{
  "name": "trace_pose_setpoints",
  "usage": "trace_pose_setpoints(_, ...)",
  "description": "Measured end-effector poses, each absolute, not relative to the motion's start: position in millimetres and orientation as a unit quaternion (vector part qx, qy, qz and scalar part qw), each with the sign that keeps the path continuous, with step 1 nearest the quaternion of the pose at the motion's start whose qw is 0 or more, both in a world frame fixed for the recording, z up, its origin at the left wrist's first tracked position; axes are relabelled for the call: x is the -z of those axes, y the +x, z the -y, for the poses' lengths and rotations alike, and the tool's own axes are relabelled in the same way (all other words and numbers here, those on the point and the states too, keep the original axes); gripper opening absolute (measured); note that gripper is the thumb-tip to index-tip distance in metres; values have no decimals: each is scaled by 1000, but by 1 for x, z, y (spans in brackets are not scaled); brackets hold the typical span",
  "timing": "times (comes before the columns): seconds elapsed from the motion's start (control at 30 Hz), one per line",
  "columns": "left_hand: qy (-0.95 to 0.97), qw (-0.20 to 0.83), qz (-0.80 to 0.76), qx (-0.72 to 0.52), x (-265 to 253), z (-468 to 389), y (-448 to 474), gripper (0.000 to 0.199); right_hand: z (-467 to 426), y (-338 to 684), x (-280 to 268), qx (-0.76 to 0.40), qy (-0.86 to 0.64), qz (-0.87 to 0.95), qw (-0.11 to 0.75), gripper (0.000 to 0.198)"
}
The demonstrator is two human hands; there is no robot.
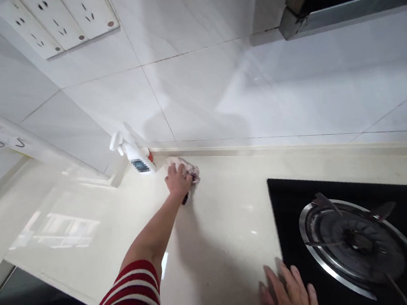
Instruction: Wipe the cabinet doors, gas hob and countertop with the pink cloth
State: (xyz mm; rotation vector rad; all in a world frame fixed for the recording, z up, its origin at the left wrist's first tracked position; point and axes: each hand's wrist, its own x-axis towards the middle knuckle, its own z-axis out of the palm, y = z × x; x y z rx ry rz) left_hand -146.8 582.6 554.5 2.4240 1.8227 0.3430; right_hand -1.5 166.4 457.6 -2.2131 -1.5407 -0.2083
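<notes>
My left hand (pixel 177 180), at the end of a red and white striped sleeve, presses a crumpled pale cloth (pixel 194 173) with dark patches onto the counter close to the wall. Its fingers are curled over the cloth and hide part of it. A small dark patterned bit shows under the wrist; I cannot tell if it belongs to the cloth. Just left of this hand stands a white spray bottle (pixel 138 160). At the bottom, my right hand (pixel 291 294) rests with fingers spread at the left edge of the black gas hob (pixel 286 202).
A burner (pixel 356 240) with metal pan supports takes up the hob. Behind the spray bottle is a small red and white container (pixel 148 154). Wall sockets (pixel 63 21) sit at upper left, a range hood edge (pixel 349 13) at upper right. The pale counter (pixel 229 218) meets a tiled wall.
</notes>
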Motion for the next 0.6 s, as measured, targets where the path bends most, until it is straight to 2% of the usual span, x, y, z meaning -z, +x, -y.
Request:
trace_pose_setpoints(0.13,863,74,-489,-99,-541,-486,-121,49,-186,-4,-467,64,-792,564,227,44)
trace_pose_setpoints(0.2,911,94,-380,-129,-531,-424,-115,48,-186,-1,-469,64,-793,561,227,43)
trace_pose_setpoints(0.33,958,118,-219,-142,-515,-328,-122,46,-176,9,-461,80,-776,578,240,31)
trace_pose_setpoints(0.43,954,124,-237,-137,-508,-325,-139,48,-172,16,-454,83,-762,592,246,29)
trace_pose_setpoints(0.6,891,98,-425,-126,-519,-426,-183,48,-178,8,-464,73,-783,565,252,41)
